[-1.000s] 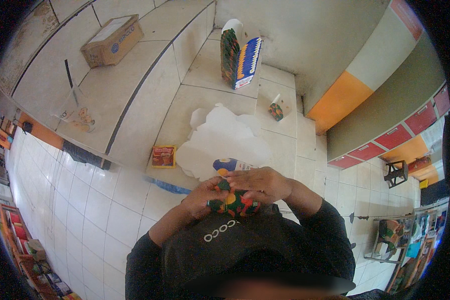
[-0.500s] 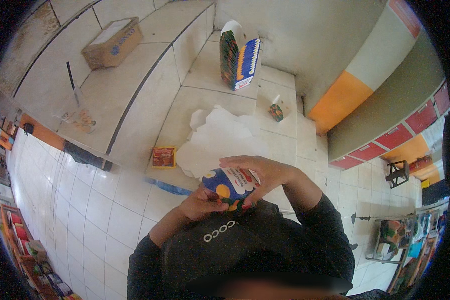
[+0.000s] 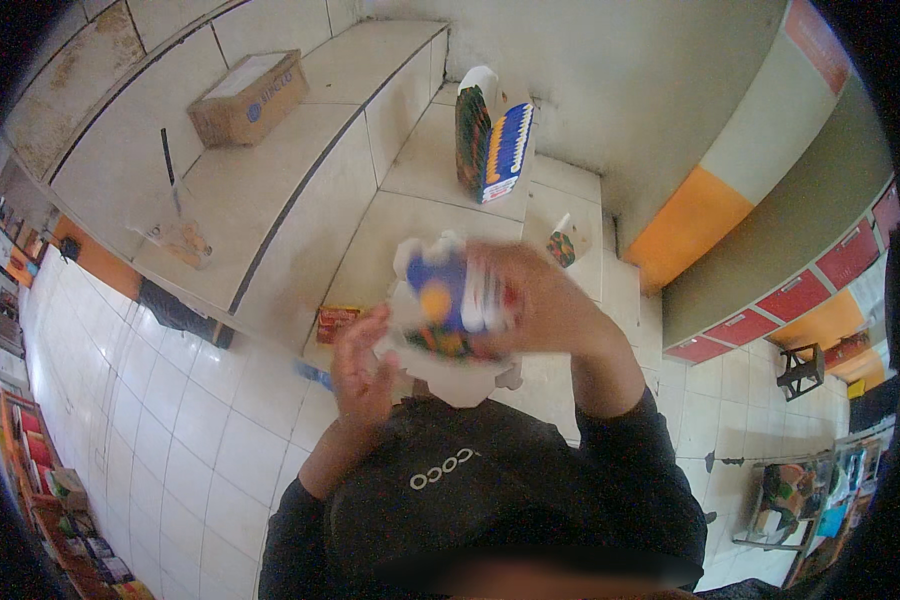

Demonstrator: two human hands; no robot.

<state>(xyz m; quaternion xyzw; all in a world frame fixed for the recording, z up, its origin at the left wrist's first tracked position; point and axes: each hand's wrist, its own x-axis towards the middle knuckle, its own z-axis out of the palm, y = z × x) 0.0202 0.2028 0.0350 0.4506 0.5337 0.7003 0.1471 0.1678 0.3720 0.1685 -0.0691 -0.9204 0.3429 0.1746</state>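
My right hand (image 3: 550,300) is wrapped round a small printed carton (image 3: 442,285), blue and white with an orange spot and a dark green patterned side. Motion blurs the carton and the hand. My left hand (image 3: 363,370) is apart from it on the left, fingers spread and holding nothing. White cardboard sheets (image 3: 460,383) show beneath and around the carton, partly hidden by it and my right hand. A small red and yellow pack (image 3: 336,323) lies just beyond my left fingertips.
Nested cartons (image 3: 505,150) stand on the tiled surface near the wall, with a smaller patterned carton (image 3: 562,243) to their right. On the raised ledge at left are a brown cardboard box (image 3: 250,100) and a clear plastic bag (image 3: 182,240). Red-fronted compartments (image 3: 790,300) line the right.
My left hand has let go of the carton and opened. My right hand has carried the carton forward, over the white sheets. The view has shifted slightly.
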